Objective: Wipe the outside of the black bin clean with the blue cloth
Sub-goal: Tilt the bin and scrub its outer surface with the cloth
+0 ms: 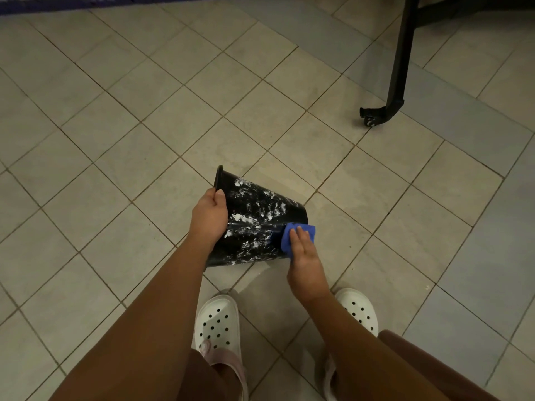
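The black bin [260, 215] is tipped on its side above the tiled floor, its mouth to the left and its base to the right. White smears cover its outer wall. My left hand [209, 215] grips the bin at its rim, thumb on the outside. My right hand [304, 256] presses the blue cloth [292, 231] against the bin's wall near the base, fingers laid straight over the cloth. A narrow strip beside the cloth looks free of white marks.
Beige floor tiles [115, 169] spread all around. A black metal leg with a caster [376, 114] stands at the upper right. My two white clogs [217, 325] are just below the bin. A dark blue edge [58, 4] runs along the top left.
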Available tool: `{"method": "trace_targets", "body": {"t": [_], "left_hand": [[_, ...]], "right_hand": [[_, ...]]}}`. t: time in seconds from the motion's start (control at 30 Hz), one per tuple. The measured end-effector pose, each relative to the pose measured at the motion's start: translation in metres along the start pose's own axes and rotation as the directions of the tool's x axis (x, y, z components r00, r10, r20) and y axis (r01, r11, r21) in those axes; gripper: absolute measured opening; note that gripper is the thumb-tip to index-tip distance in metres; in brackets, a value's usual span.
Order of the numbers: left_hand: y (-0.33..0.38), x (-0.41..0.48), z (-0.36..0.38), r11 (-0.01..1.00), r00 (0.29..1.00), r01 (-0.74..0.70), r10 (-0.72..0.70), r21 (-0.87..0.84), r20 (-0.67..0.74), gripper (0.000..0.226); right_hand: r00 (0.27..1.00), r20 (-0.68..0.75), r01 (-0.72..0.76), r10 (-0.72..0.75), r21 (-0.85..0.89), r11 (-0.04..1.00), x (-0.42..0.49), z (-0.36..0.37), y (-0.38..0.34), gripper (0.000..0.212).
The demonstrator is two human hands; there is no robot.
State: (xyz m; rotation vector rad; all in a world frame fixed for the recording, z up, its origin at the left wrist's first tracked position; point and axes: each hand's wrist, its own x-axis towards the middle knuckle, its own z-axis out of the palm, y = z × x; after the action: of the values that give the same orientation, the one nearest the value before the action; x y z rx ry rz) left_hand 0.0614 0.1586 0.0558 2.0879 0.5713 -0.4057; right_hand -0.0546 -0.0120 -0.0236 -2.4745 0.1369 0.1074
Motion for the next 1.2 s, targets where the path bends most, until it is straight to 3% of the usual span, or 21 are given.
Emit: {"method": "trace_targets", "body": {"t": [0.2, 0.43, 0.63, 0.7, 0.83, 0.9, 1.07, 1.2], "left_hand": [[-0.001, 0.003, -0.007, 0.999, 1.0, -0.007, 0.006, 0.051, 0.024, 0.04], [-0.001, 0.002, -0.005, 1.0, 1.0, 0.003, -0.003, 0.014, -0.004, 0.038], [0.0, 0.004, -0.009, 0.992, 0.997, -0.061, 0.056, 0.112, 0.045, 0.04], [-0.001, 0.004, -0.008, 0.994, 0.998, -0.058, 0.055, 0.096, 0.041, 0.041], [0.0, 0.002, -0.005, 0.992, 0.996, -0.084, 0.083, 0.099, 0.013, 0.041], [0.002, 0.002, -0.005, 0.99, 0.996, -0.091, 0.09, 0.108, 0.007, 0.041], [0.002, 0.0, -0.007, 0.99, 0.996, -0.084, 0.082, 0.115, 0.025, 0.04], [0.001, -0.001, -0.006, 0.996, 0.998, -0.057, 0.057, 0.074, 0.003, 0.04]], "right_hand": [[0.97, 0.065, 0.233, -0.233, 0.014, 0.972, -0.001, -0.001, -0.001, 0.077], [0.999, 0.032, -0.017, 0.017, 0.008, 1.0, 0.012, -0.008, -0.012, 0.069], [0.978, 0.072, 0.195, -0.196, 0.022, 0.981, -0.003, -0.002, -0.013, 0.077], [0.984, 0.054, 0.165, -0.168, 0.057, 0.985, 0.01, -0.008, -0.016, 0.074], [0.994, 0.04, -0.1, 0.099, 0.045, 0.994, 0.02, -0.014, -0.009, 0.068], [0.996, 0.032, -0.085, 0.084, 0.008, 0.996, 0.011, -0.013, -0.012, 0.071], [0.986, 0.075, 0.148, -0.149, 0.031, 0.989, 0.003, -0.005, -0.024, 0.076], [0.997, 0.081, -0.015, 0.008, 0.088, 0.996, 0.021, -0.011, -0.022, 0.07]]}}
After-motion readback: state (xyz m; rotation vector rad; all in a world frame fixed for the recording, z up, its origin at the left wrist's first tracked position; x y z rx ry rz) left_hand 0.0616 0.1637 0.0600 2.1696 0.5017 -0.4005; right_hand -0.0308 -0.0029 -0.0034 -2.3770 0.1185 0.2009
